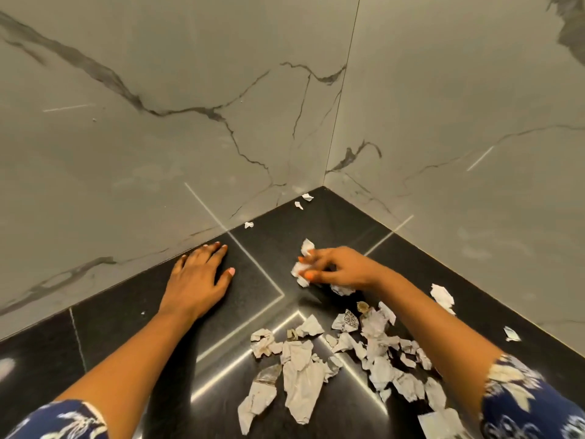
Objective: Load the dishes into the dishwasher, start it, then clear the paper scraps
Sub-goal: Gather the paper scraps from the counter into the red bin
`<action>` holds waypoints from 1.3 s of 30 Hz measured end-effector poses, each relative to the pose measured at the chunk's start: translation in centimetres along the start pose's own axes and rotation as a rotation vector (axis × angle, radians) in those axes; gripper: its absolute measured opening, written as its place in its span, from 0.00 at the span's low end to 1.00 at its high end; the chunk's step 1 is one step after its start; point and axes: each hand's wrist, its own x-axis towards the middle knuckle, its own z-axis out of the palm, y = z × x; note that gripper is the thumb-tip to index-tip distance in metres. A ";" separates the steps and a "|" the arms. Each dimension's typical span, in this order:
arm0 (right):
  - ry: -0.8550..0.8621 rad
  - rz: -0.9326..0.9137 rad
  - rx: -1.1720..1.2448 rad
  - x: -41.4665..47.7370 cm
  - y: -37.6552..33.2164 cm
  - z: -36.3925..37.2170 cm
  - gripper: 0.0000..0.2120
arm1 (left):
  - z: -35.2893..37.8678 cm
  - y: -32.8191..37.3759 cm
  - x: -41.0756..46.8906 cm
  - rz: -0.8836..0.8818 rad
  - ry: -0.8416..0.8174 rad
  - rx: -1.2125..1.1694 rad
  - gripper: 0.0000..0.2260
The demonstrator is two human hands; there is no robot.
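Head view: paper scrap (306,248) in right hand (343,267), lengthwise toward corner (324,184)

The tabletop (126,312) runs back into a corner where the left wall (158,122) and the right wall (459,106) meet. The left hand (198,274) lies flat on the tabletop, fingertips just beside the foot of the left wall. To its right and apart from it, the right hand (335,269) pinches a crumpled scrap (302,269), in front of the corner. A heap of paper scraps (316,369) lies on the tabletop nearer the person, between the two forearms and under the right one. Behind the hands, a pair of small scraps (307,197) sits right in the corner, and a lone scrap (249,224) lies by the left wall. Right of the right forearm, two stray scraps (442,297) lie near the right wall.
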 end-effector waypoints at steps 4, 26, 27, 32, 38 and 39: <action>0.259 0.126 0.387 2.1 0.3 -3.5 0.32 | 0.4 -0.4 0.5 0.051 -0.075 0.026 0.34; 0.341 0.252 0.587 -3.5 3.8 -2.3 0.19 | -1.5 3.7 7.0 0.086 -0.124 -0.214 0.24; 0.353 0.273 0.540 -3.4 4.2 -2.3 0.18 | -1.0 4.5 7.8 0.075 -0.139 -0.226 0.25; 0.131 0.267 0.343 -4.7 4.1 -1.1 0.23 | 1.4 7.5 6.2 0.184 -0.204 -0.233 0.27; 0.054 0.164 0.216 -15.2 2.2 2.1 0.26 | -0.1 11.2 -5.1 0.435 -0.475 -0.473 0.36; 0.200 0.192 0.245 -17.0 2.3 2.2 0.26 | -0.2 11.7 -5.9 0.429 -0.476 -0.550 0.35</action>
